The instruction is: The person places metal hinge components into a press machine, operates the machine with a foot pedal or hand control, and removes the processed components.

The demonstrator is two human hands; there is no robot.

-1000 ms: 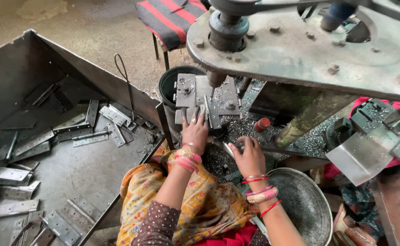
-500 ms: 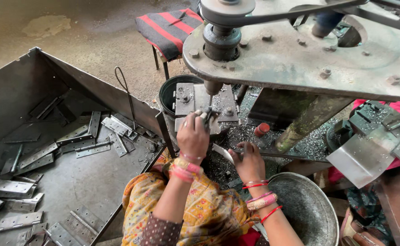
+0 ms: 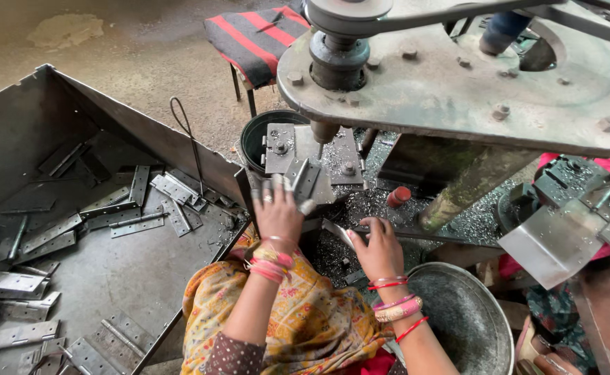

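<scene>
While my left hand [image 3: 277, 212] presses a metal hinge [image 3: 303, 179] under the drill bit [image 3: 321, 137], my right hand [image 3: 376, 248] grips another hinge leaf [image 3: 337, 232].

My left fingers close on the hinge, which sits tilted on the small press table [image 3: 284, 142]. Just beside it, my right hand clenches its piece above the metal shavings [image 3: 367, 203]. More hinges lie loose in the big steel tray [image 3: 110, 278] to my left; a round metal basin [image 3: 468, 323] sits at my right.

Hinge under drill: grey metal hinge [image 3: 305, 179], half folded, standing tilted on the drill fixture just below the bit.
Second piece: flat grey metal strip [image 3: 338, 232], lying slanted near the scattered metal chips.
</scene>
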